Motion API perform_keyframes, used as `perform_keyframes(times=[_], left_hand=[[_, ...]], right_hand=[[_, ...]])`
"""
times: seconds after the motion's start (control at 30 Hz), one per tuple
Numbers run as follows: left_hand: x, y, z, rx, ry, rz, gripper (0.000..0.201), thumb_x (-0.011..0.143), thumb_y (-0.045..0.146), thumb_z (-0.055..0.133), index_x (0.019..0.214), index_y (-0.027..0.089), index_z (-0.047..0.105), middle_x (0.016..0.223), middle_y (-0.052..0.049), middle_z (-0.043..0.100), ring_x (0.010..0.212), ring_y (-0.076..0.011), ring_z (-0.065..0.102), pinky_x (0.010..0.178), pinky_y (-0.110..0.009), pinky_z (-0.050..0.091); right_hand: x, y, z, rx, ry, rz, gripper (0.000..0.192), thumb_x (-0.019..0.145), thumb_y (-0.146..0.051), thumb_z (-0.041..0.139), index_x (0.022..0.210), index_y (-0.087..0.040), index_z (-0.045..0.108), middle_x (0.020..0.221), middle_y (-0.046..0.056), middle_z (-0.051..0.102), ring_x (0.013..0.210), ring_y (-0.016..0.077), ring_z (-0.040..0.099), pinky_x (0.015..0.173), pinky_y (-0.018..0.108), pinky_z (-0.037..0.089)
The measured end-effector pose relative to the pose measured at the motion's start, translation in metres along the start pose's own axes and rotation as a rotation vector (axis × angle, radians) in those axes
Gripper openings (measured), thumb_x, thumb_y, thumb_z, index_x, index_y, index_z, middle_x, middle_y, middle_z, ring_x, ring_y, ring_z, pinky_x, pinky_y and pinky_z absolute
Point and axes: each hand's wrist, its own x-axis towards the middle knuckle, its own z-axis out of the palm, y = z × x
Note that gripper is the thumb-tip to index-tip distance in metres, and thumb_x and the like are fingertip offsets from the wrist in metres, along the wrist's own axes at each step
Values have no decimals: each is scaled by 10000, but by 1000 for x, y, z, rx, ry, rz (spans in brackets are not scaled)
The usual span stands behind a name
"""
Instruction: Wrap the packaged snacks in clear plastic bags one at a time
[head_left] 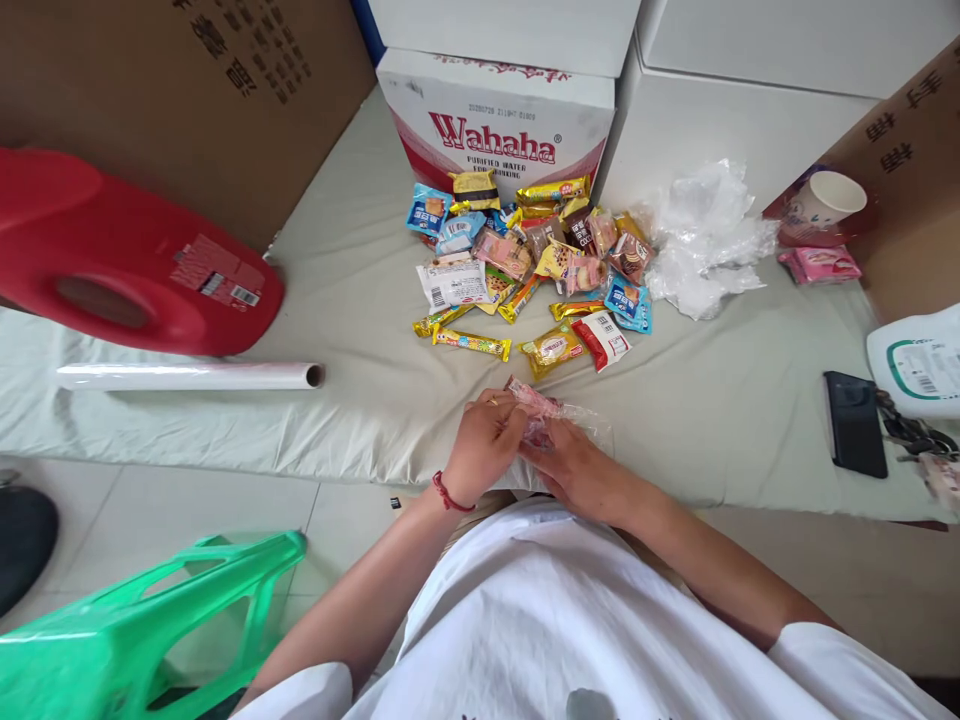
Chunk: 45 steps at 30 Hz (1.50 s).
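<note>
Close to the table's front edge, both hands meet at a clear plastic bag (592, 422) with a pink-wrapped snack (534, 400) at its mouth or inside it; I cannot tell which. My left hand (486, 440), with a red cord bracelet at the wrist, is closed on the pink snack, thumb and fingers pinching it. From the other side, my right hand (574, 468) grips the bag, its fingertips partly hidden. Just beyond the hands lies a pile of wrapped snacks (555, 258), the nearest being a gold packet (553, 348) and a red-and-white packet (601, 340).
Crumpled clear bags (705, 240) lie right of the pile, before a Wahaha carton (499, 130) and white boxes. At left are a red jug (150, 260) and a white roll (187, 376). A phone (855, 425) and paper cup (825, 198) are at right; a green stool (150, 620) stands below.
</note>
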Motion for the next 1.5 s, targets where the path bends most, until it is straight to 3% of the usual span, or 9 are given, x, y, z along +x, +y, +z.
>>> perform_keyframes(times=[0.1,0.2,0.27,0.43,0.67,0.83,1.13,1.37,1.5], left_hand=[[2,-4,15,190,61,-30,231,913,281,602,759,243,771,813,-59,714,1013,-267,606,955,-456,461],[0,-5,33,318,176,-70,107,847,259,686,922,241,761,989,-89,682,1047,-303,557,946,-497,448],[-2,-8,40,359,296,-125,364,790,299,756,1142,226,695,1169,-121,632,1125,-334,533,983,-530,443],[-3,-21,40,463,368,-231,657,670,484,860,1198,192,602,1334,-181,549,1303,-426,441,1040,-604,412],[-18,-14,62,511,448,255,306,829,181,678,1129,186,617,1079,-136,603,943,-264,597,796,-387,482],[-24,-10,61,358,236,603,604,699,81,579,1300,138,566,1218,-181,617,1150,-316,576,947,-472,503],[-36,-12,47,115,-38,624,488,740,68,517,1201,185,623,1225,-138,660,1196,-266,612,1050,-474,525],[-39,-57,-15,370,172,453,264,860,93,562,1076,211,655,1198,-136,652,1128,-280,644,939,-436,569],[-44,-94,-44,587,325,353,151,865,148,593,987,202,666,1084,-130,690,1005,-292,663,881,-449,560]], right_hand=[[-18,2,-13,172,76,-41,243,1012,-280,548,1172,-245,727,1142,108,699,1098,245,633,977,432,543],[-28,15,-21,50,373,262,247,1030,-341,520,1143,-245,718,1033,96,692,1002,250,618,928,433,542],[-29,26,-21,-156,468,479,388,955,-418,639,1277,-204,668,1171,154,640,1103,321,559,977,515,507],[-24,27,-11,-195,283,569,133,883,-245,673,1004,-210,714,1250,148,614,1168,355,515,988,523,477],[-17,7,-5,933,407,658,205,950,-436,571,972,-242,632,858,27,703,764,210,680,773,390,573],[-21,10,-2,1330,492,631,459,914,-651,594,1054,-228,705,1024,67,752,950,238,702,882,409,583],[-36,28,-4,871,401,549,491,951,-452,622,1402,-261,584,1294,73,705,1159,240,672,1079,457,520],[-100,119,-105,782,1282,644,447,786,-277,798,1187,-247,603,1137,50,701,989,187,710,918,416,598],[-125,196,-176,686,1750,983,306,820,-11,595,1016,-218,485,960,5,672,856,123,718,896,376,609]])
